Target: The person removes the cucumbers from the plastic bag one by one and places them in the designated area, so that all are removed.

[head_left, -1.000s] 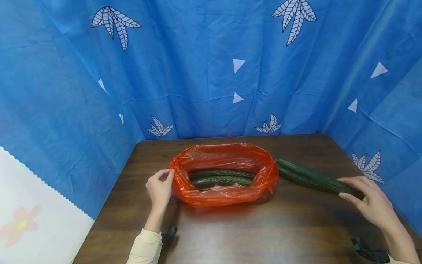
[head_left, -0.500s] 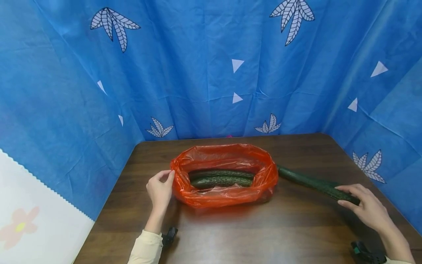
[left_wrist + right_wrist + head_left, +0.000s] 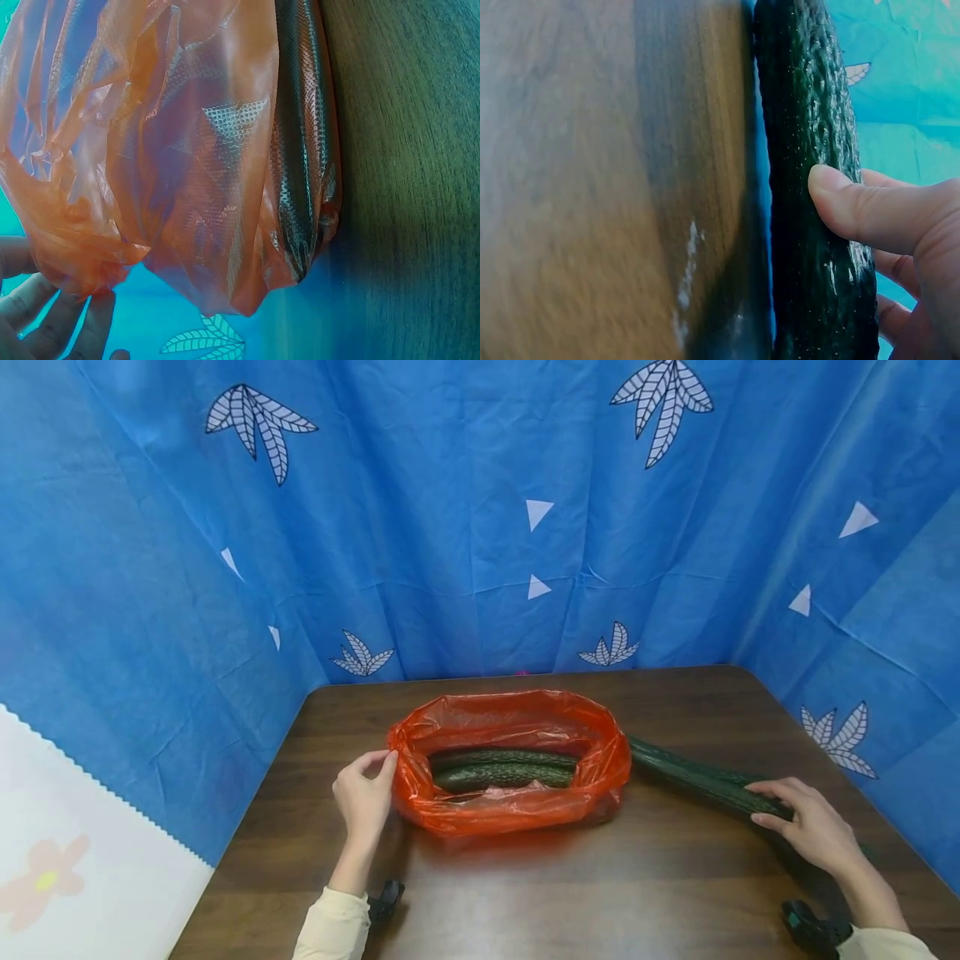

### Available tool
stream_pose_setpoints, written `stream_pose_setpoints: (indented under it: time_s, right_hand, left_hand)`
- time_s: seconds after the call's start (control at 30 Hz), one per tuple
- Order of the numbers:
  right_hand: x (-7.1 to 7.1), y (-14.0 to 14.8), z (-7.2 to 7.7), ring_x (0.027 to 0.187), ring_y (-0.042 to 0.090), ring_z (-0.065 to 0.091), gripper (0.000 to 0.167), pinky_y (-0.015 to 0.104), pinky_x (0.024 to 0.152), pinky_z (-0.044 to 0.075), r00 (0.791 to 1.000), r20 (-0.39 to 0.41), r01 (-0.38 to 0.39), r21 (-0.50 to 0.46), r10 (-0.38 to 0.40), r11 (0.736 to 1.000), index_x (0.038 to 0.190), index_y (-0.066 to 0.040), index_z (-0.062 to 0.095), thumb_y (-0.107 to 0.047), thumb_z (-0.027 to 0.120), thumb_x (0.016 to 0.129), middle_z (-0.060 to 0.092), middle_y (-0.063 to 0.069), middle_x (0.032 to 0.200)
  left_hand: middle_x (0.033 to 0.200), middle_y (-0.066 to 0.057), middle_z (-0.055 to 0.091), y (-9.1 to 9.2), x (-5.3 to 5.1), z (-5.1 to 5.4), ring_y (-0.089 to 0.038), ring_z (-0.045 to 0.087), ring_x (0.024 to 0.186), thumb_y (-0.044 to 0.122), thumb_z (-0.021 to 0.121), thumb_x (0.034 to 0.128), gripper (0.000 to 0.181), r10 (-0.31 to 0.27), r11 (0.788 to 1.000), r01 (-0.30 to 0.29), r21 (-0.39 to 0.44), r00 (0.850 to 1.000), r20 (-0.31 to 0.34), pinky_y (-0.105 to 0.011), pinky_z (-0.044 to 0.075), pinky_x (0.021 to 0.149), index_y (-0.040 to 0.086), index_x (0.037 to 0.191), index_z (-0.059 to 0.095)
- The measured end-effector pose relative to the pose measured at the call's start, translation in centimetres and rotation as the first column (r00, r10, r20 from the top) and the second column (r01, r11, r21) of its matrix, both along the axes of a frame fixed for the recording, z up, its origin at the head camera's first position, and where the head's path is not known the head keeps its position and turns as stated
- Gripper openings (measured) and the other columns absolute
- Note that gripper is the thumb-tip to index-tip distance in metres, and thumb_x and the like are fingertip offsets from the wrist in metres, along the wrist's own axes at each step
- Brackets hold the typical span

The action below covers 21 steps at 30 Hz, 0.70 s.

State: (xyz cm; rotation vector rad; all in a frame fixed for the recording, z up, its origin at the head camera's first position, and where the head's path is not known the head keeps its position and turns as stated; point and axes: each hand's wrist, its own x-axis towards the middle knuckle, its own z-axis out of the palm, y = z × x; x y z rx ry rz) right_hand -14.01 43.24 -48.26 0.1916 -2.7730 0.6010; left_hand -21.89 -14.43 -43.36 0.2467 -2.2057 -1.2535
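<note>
In the head view my left hand (image 3: 363,797) pinches the left rim of a red plastic bag (image 3: 517,817), which stands with its mouth spread. Two cucumbers (image 3: 506,774) lie side by side inside it. Thumb and fingers of my right hand (image 3: 813,831) grip another cucumber (image 3: 697,782) near its right end. Its far end reaches the right side of the bag. Up close, the right wrist view has the thumb on the near side of this cucumber (image 3: 810,150), the fingers behind it. Orange-tinted bag film (image 3: 202,165) fills much of the left wrist view.
Behind the held cucumber, a further cucumber (image 3: 738,775) lies on the brown wooden table (image 3: 570,893), mostly hidden. Blue curtains (image 3: 480,527) hang around the back and sides. A white cloth with a flower print (image 3: 90,852) is at the left.
My right hand has moved left and slightly nearer with the cucumber, and part of another cucumber shows behind it. My left hand and the bag have stayed in place.
</note>
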Motion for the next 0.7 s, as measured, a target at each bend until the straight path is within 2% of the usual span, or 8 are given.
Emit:
stream_pose_setpoints:
  time_s: [0.13,0.23,0.37,0.47,0.6,0.7]
  right_hand:
    - [-0.5,0.0,-0.3,0.083,0.026,0.050,0.039,0.039,0.067,0.044,1.000,0.003,0.000,-0.008,0.000,1.000,0.115,-0.002,0.064,-0.013,0.077,0.081,0.060,0.016,0.102]
    - [-0.8,0.1,-0.4,0.085,0.020,0.050,0.039,0.036,0.066,0.042,1.000,-0.025,-0.003,-0.009,0.003,1.000,0.115,-0.002,0.064,-0.013,0.078,0.080,0.060,0.015,0.101]
    - [-1.1,-0.1,-0.3,0.078,0.006,0.043,0.038,0.031,0.058,0.033,0.998,-0.057,0.019,0.006,-0.018,1.000,0.114,-0.005,0.065,-0.013,0.079,0.079,0.060,0.013,0.101]
    - [-1.1,-0.5,-0.2,0.078,0.011,0.045,0.039,0.032,0.058,0.030,0.998,-0.044,0.041,0.014,-0.041,0.999,0.114,-0.005,0.065,-0.013,0.079,0.079,0.060,0.017,0.102]
    - [-1.3,-0.7,-0.1,0.083,0.028,0.049,0.039,0.037,0.062,0.033,0.998,-0.037,0.061,0.022,-0.060,0.998,0.116,-0.004,0.064,-0.012,0.078,0.080,0.059,0.020,0.106]
    - [-1.6,-0.8,-0.1,0.086,0.033,0.049,0.039,0.040,0.064,0.035,0.997,-0.049,0.063,0.017,-0.062,0.998,0.117,-0.004,0.064,-0.012,0.077,0.081,0.058,0.021,0.109]
  left_hand:
    - [0.093,-0.018,0.075,0.0,0.0,-0.1,-0.035,0.066,0.087,0.021,0.073,0.0879,0.020,-0.005,1.000,0.005,0.002,1.000,0.003,-0.048,0.046,0.082,0.002,0.093,0.077]
    - [0.092,-0.018,0.075,0.0,0.0,-0.1,-0.035,0.066,0.087,0.021,0.073,0.0874,0.020,-0.004,1.000,0.004,-0.003,1.000,-0.004,-0.047,0.047,0.081,0.002,0.093,0.077]
    - [0.092,-0.018,0.075,0.0,-0.1,-0.1,-0.035,0.066,0.087,0.021,0.073,0.0877,0.019,-0.003,1.000,0.003,-0.002,1.000,-0.002,-0.048,0.047,0.082,0.002,0.093,0.077]
    - [0.094,-0.018,0.075,0.0,0.0,-0.1,-0.035,0.066,0.088,0.021,0.072,0.0887,0.020,-0.008,1.000,0.008,0.005,1.000,0.010,-0.049,0.047,0.083,0.002,0.094,0.077]
    - [0.094,-0.018,0.075,0.0,0.0,-0.2,-0.035,0.066,0.087,0.021,0.071,0.0890,0.020,-0.014,1.000,0.014,0.006,1.000,0.015,-0.048,0.048,0.082,0.002,0.095,0.077]
    - [0.094,-0.018,0.075,0.0,0.0,-0.2,-0.035,0.066,0.087,0.020,0.072,0.0889,0.020,-0.016,1.000,0.016,0.007,1.000,0.012,-0.048,0.048,0.082,0.002,0.095,0.077]
